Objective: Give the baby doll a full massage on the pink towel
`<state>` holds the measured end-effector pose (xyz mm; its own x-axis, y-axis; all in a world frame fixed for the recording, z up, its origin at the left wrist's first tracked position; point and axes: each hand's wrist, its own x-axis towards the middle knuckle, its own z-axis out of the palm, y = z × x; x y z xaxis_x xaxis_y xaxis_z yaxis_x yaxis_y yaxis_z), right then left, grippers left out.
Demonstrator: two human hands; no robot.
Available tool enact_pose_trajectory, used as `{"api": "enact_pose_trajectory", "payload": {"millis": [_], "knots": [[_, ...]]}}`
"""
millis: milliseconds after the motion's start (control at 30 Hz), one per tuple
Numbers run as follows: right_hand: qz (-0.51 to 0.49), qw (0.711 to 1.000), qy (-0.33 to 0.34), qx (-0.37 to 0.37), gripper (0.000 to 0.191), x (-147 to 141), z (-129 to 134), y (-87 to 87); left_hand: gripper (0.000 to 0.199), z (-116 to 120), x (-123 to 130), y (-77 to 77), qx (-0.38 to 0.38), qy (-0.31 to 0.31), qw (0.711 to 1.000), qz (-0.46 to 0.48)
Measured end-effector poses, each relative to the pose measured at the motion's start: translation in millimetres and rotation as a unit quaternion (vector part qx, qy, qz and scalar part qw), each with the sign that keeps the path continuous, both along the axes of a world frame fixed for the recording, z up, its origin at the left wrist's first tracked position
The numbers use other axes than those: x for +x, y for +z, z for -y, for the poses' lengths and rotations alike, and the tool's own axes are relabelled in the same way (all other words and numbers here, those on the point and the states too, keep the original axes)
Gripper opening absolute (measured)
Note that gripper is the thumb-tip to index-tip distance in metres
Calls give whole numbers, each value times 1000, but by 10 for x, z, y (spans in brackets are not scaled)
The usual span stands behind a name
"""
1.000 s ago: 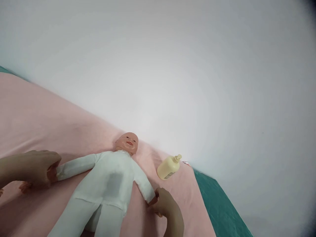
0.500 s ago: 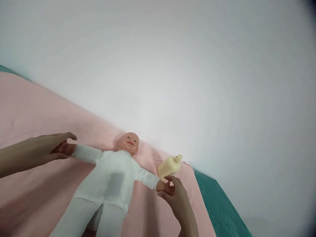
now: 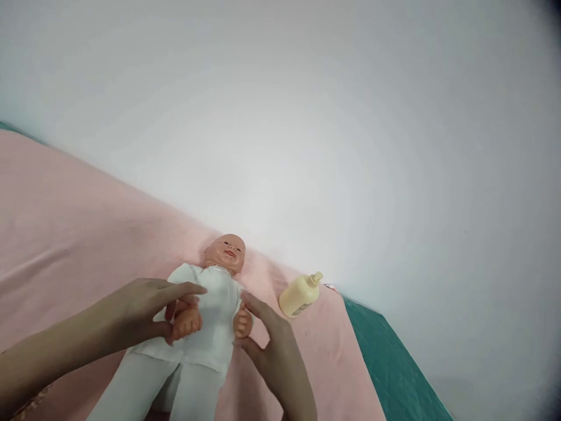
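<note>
The doll, dressed in a white suit, is laid on its back on a pink sheet, its head toward the white wall and its legs running off the lower edge of the view. The pink sheet is spread over most of the lower left, and a strip of teal cover is seen beyond its right edge. The doll's two arms are folded in over its chest, so that both small hands lie on the white front.

The left hand is wrapped loosely around the doll's right hand, with the fingers stretched across above it and the thumb beneath. The right hand is held part open against the doll's left hand, which is pinched between a long finger above and the thumb below.

A pale yellow bottle with a pump top is lain on its side on the sheet, just right of the doll's head and apart from both hands. A small red-and-white item behind the bottle is too small to be made out.
</note>
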<state>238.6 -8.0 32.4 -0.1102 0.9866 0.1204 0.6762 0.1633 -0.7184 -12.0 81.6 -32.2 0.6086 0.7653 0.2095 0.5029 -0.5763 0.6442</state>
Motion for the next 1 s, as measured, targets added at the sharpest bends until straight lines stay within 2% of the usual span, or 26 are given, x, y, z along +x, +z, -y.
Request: {"api": "enact_pose_trajectory", "payload": {"millis": [67, 233, 367, 600, 700, 867, 933, 1000], "knots": [[27, 999, 40, -8, 66, -114, -32, -34, 41, -12, 28, -48, -4, -39, 999, -20], [67, 991, 111, 12, 64, -276, -102, -133, 46, -15, 106, -107, -50, -43, 996, -53], [76, 990, 115, 8, 64, -294, -115, -153, 42, 15, 140, -69, -65, -43, 996, -49], [99, 989, 107, -9, 61, -308, -95, -88, 40, -10, 133, -57, -83, -48, 995, -42], [65, 996, 66, -7, 62, -180, -78, -50, 44, -37, 8, 60, -98, -37, 994, -9], [78, 992, -102, 12, 57, 230, 5, 28, 51, -64, -362, 348, -54, 90, 993, -59], [74, 985, -158, -7, 56, 421, 33, 8, 50, -107, -547, 378, -38, 140, 985, -91], [60, 978, -197, -43, 62, 617, 41, -68, 43, -197, -748, 312, -25, 183, 976, -113]]}}
